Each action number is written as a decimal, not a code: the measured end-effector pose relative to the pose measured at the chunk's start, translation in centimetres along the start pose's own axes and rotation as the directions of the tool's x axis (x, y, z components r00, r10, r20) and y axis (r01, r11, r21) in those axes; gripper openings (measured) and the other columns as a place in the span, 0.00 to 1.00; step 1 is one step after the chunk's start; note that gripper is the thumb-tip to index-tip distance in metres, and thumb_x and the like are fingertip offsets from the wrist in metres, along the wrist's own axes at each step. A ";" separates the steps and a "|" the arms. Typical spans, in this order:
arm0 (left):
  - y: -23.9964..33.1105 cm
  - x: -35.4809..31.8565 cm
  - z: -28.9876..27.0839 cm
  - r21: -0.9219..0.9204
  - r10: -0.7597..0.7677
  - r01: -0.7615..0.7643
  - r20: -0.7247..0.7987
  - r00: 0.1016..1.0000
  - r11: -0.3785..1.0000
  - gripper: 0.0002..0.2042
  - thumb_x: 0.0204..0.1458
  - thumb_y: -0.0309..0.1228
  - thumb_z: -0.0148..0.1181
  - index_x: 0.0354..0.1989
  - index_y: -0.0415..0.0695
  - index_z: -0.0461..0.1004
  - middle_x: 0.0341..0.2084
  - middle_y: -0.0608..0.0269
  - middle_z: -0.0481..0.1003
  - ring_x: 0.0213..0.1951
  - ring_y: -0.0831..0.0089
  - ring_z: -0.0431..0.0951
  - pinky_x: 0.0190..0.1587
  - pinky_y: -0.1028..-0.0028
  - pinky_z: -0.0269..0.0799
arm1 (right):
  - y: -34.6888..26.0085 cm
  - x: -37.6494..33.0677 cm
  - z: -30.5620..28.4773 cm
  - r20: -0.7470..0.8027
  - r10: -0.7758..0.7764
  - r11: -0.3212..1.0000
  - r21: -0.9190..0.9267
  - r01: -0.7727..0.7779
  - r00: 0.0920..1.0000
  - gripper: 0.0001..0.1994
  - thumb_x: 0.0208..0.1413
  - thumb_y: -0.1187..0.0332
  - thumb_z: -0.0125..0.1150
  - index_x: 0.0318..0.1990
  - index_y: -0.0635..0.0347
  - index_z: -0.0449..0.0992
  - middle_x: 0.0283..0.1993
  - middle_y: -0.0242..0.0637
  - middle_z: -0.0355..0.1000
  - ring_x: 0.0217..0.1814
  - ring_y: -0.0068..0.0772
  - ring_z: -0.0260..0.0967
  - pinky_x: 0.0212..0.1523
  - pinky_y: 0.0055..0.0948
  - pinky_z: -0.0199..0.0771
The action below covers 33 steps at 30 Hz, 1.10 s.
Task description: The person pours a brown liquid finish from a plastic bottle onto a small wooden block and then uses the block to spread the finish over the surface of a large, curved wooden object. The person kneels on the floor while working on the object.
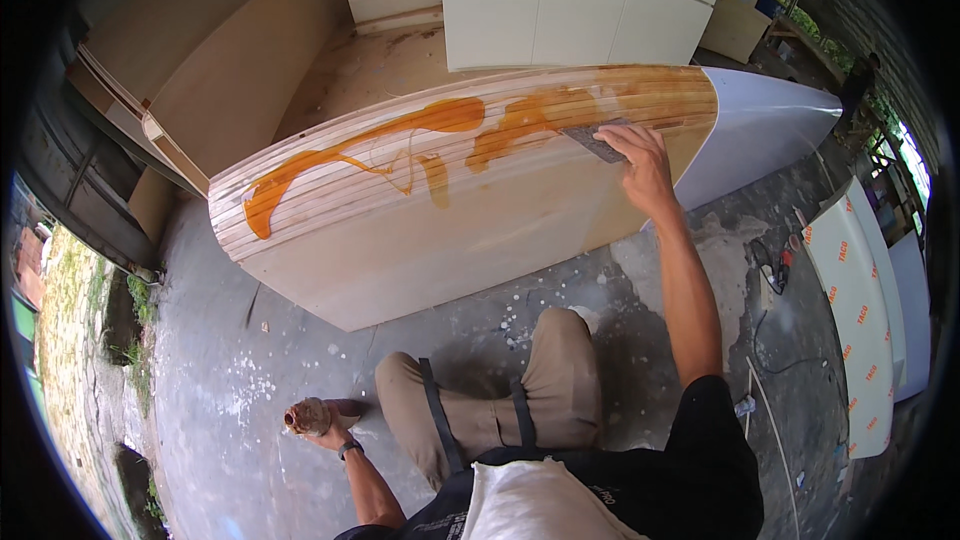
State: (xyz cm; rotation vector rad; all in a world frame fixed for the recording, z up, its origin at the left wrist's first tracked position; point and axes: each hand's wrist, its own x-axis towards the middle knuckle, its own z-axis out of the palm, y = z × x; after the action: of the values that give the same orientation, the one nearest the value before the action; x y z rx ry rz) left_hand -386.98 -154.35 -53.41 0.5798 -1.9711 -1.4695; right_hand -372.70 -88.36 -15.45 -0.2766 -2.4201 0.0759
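Note:
A long wooden piece (430, 250) with a curved, slatted top edge stretches across in front of me. Orange, glossy liquid like glue (360, 145) lies in streaks and pools on its slats. My right hand (645, 165) is closed on a dark, flat spreader (597, 143), which touches the slats at the edge of the orange liquid. Toward the right end, the slats look more evenly coated and yellowish. Low on the left, my left hand (335, 432) is wrapped round a brown-stained bottle-like container (308, 417), held away from the wood with its mouth facing left.
A smooth pale sheet (765, 125) covers the wooden piece's right end. White cabinets (580, 5) stand behind, with a plywood panel (250, 50) at back left. A printed white sheet (855, 320), a cable (790, 370) and a power strip (768, 290) are on the right. The grey floor (240, 340) is paint-spotted.

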 end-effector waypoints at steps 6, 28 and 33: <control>-4.1 2.2 -2.6 -0.228 0.060 -0.020 0.171 0.983 0.974 0.50 0.27 0.24 0.77 0.69 0.46 0.63 0.59 0.52 0.71 0.58 0.60 0.75 0.59 0.61 0.74 | 5.0 3.3 -0.6 -0.190 0.118 0.992 0.057 -0.109 0.975 0.30 0.47 0.91 0.50 0.56 0.53 0.81 0.59 0.35 0.77 0.63 0.42 0.70 0.65 0.41 0.60; 15.1 15.8 -12.1 -0.289 0.102 -0.382 -0.667 0.738 0.878 0.21 0.50 0.21 0.60 0.54 0.31 0.71 0.49 0.46 0.75 0.42 0.57 0.80 0.47 0.60 0.80 | 7.2 7.7 0.0 -0.013 0.029 0.999 0.035 -0.029 0.999 0.30 0.45 0.89 0.49 0.54 0.55 0.82 0.60 0.39 0.77 0.65 0.44 0.68 0.66 0.42 0.62; 25.0 14.7 -3.9 -0.536 0.390 -0.478 -0.277 0.878 0.695 0.23 0.66 0.34 0.40 0.57 0.24 0.69 0.54 0.38 0.74 0.56 0.47 0.78 0.58 0.56 0.78 | 8.1 8.5 2.0 -0.032 -0.028 0.999 0.022 0.028 0.999 0.29 0.45 0.90 0.49 0.54 0.56 0.82 0.59 0.40 0.78 0.65 0.45 0.69 0.67 0.43 0.62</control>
State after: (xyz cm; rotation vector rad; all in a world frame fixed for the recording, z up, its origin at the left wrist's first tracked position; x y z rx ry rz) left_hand -394.61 -159.56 -25.62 -0.0711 -1.2913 -1.5579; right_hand -378.88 -78.52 -12.60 -0.2320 -2.3892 0.0856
